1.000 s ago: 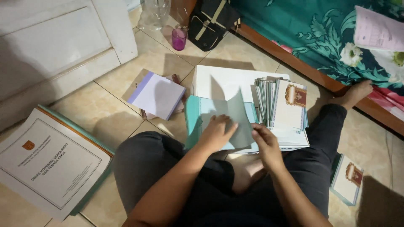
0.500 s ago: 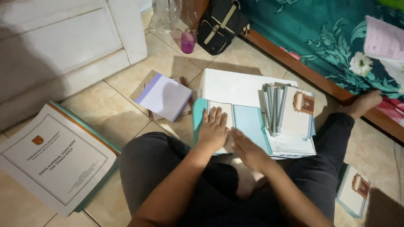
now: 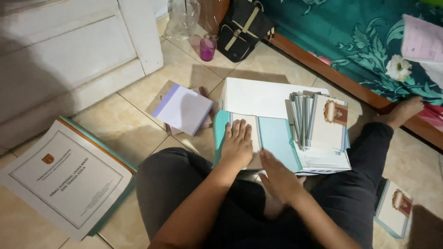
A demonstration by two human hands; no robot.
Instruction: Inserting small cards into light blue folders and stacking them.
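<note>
Two hands lie flat on the work, neither one pinching anything. My left hand lies palm down with its fingers spread and pointing to 12 o'clock, on the white half of an opened teal cover. My right hand lies just at 4 o'clock of it, fingers together and flat against the cover's near edge. The cover sits right in front of my crossed legs, on top of a white stack of sheets that rests on the tiled floor.

I judge the step in hand to be pressing the cover flat along its fold. Any next move on it calls for steady downward pressure from the left palm while the right slides along the edge, so the sheet does not skew.

At 3 o'clock of the cover, touching it, is a bundle of thin booklets with a brown crest on the front one. It crowds the cover's right side and could tip if nudged. A lavender notepad lies at 10 o'clock, apart from the hands. A large white document on a teal folder is well off at 8 o'clock. One more booklet lies at 4 o'clock beyond my knee. A pink cup and a black bag stand far off at 12 o'clock, beside the bed.
</note>
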